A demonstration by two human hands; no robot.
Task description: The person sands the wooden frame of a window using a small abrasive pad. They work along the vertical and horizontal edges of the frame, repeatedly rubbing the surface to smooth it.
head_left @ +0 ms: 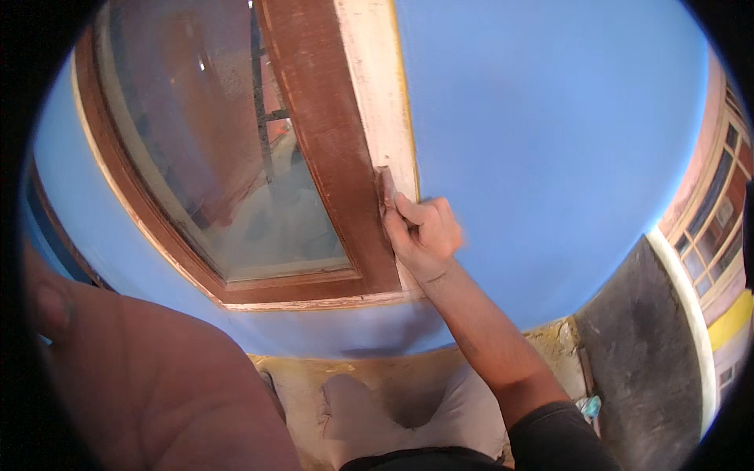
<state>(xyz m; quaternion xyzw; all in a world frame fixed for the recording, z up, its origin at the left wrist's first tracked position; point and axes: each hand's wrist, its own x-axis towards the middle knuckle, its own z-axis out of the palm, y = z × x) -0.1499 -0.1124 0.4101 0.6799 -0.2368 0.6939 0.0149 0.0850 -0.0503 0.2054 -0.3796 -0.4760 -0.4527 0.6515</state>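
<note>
Looming large at the lower left, well apart from the fingers of the right hand (424,235), the left hand (157,369) is so near the camera that most of its fingers are hidden or cut off; whether they are open or closed, I cannot tell. Above and left of the right hand's fingers is a window, its glass (306,212) full of dim reflections, set in a brown frame (314,102). Directly above those fingers runs pale trim (381,78), patchy and worn, with a thin yellow line along its right edge. Right of the fingers spreads a smooth blue wall (542,157). Below them are tan ground (294,377) and the person's pale trousers (463,416); farther right, dark pavement (636,337) and a building (711,228) with paned windows.

Pinched between the right thumb and fingers is a small brown pad (385,184), lying against the line where frame and trim meet. It sticks out past the fingertips, its free end pointing up and slightly left. Its long axis follows the trim, nearly parallel to the frame's edge.
</note>
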